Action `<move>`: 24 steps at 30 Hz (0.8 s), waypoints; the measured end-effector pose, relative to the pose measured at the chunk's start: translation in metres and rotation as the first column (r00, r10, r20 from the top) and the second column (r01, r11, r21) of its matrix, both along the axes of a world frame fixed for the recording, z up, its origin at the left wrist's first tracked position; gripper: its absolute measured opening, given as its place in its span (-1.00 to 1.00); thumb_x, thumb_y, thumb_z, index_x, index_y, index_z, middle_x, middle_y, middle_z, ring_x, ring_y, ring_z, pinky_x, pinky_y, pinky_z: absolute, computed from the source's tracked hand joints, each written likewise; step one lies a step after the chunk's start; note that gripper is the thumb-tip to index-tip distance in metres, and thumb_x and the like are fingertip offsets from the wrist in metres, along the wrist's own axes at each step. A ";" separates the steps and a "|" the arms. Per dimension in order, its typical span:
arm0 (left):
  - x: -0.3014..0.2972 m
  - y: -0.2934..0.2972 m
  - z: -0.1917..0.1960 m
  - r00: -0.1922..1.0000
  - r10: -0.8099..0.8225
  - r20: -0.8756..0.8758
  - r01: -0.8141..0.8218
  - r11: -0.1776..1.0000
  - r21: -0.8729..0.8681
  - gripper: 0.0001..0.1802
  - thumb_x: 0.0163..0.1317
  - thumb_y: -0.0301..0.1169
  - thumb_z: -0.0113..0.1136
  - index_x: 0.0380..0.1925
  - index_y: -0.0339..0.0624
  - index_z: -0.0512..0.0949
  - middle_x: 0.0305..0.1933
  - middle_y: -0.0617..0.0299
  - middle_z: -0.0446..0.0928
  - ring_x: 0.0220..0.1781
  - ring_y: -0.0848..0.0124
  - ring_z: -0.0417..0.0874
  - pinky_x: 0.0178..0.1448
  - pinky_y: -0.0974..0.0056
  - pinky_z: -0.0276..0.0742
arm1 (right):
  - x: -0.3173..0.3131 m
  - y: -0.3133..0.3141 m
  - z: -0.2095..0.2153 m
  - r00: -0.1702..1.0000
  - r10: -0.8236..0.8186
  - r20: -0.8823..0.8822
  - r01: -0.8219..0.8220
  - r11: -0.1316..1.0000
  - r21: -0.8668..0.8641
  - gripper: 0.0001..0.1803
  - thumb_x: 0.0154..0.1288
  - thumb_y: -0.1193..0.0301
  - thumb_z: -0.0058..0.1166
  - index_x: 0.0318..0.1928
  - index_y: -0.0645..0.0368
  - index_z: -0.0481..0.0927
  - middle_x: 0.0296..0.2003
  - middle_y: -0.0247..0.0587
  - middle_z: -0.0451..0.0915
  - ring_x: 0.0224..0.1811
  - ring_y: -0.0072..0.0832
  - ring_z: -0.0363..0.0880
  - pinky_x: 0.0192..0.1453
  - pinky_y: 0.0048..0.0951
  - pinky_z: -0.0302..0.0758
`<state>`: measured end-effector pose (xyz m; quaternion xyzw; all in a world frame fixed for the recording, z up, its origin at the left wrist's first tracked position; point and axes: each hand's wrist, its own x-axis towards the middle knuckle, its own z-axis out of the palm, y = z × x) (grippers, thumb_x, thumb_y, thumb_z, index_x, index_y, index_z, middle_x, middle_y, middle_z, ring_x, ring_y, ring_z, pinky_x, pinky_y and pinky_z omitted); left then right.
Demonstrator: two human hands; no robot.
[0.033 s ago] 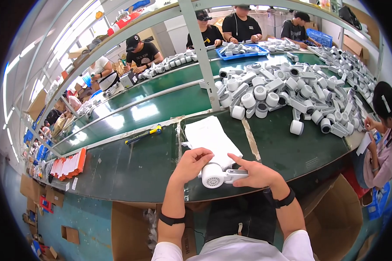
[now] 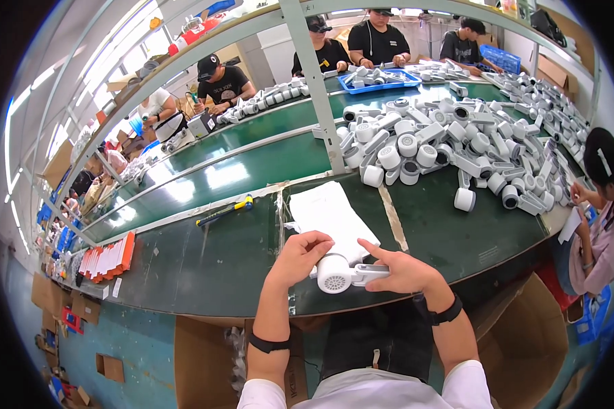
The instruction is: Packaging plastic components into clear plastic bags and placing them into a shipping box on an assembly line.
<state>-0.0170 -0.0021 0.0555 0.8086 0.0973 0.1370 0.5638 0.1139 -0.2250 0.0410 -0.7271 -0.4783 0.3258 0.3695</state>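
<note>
A white device with a round vented head [image 2: 335, 274] and a grey-edged handle sits at the table's near edge, grille toward me. My right hand [image 2: 406, 270] grips the handle end, fingers at its lower side, thumb stretched toward the white sheets. Beside the head, my left hand [image 2: 300, 258] is closed in a pinch over its upper left; what lies between the fingertips is too small to make out. A stack of thin white sheets or bags [image 2: 326, 210] lies flat just beyond the device, its near end behind my hands.
Similar white devices [image 2: 450, 140] form a big pile at the right. A yellow-and-black handled tool [image 2: 225, 211] and orange-and-white cards [image 2: 109, 258] lie left. A metal post [image 2: 314, 88] rises beyond the sheets. Open cardboard boxes [image 2: 525, 334] stand below the edge; co-workers sit across and at right.
</note>
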 end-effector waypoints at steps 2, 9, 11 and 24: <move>-0.001 0.003 -0.002 0.999 -0.012 -0.041 0.009 0.998 -0.066 -0.83 0.35 -0.43 0.17 -0.19 -0.32 0.62 -0.38 0.34 0.59 -0.36 0.63 0.50 -0.24 0.47 0.46 | 0.004 0.000 -0.003 1.000 -0.003 -0.006 0.003 1.000 0.016 0.00 0.08 0.30 0.35 0.50 -0.29 0.07 -0.09 -0.02 0.65 -0.09 -0.26 0.61 0.13 -0.36 0.46; -0.004 0.003 -0.001 0.996 -0.019 -0.091 0.024 0.998 0.057 -0.81 0.35 -0.39 0.17 -0.20 -0.32 0.61 -0.39 0.34 0.58 -0.35 0.62 0.49 -0.24 0.43 0.46 | 0.008 0.001 -0.007 1.000 -0.006 0.008 0.006 0.999 0.049 -0.24 0.13 0.20 0.29 0.38 -0.23 0.35 0.02 0.01 0.62 0.02 -0.14 0.61 0.16 -0.32 0.46; -0.004 0.000 -0.002 0.999 -0.009 -0.052 0.012 0.998 0.056 -0.85 0.35 -0.44 0.18 -0.22 -0.32 0.60 -0.36 0.34 0.59 -0.31 0.63 0.53 -0.20 0.46 0.46 | 0.007 0.001 -0.014 0.994 -0.107 -0.015 0.108 0.989 0.098 -0.34 0.16 0.21 0.27 0.31 -0.17 0.44 -0.02 -0.01 0.64 0.00 -0.12 0.63 0.14 -0.30 0.49; -0.003 -0.021 0.004 0.962 0.103 0.252 -0.203 0.888 0.412 -0.88 0.27 -0.48 0.22 -0.24 -0.30 0.60 -0.39 0.19 0.56 -0.38 0.43 0.59 -0.27 0.35 0.50 | -0.020 0.006 -0.008 0.967 -0.256 0.007 0.253 0.961 0.115 -0.29 0.18 0.26 0.25 0.37 -0.08 0.35 -0.10 0.04 0.66 -0.05 -0.13 0.64 0.11 -0.31 0.49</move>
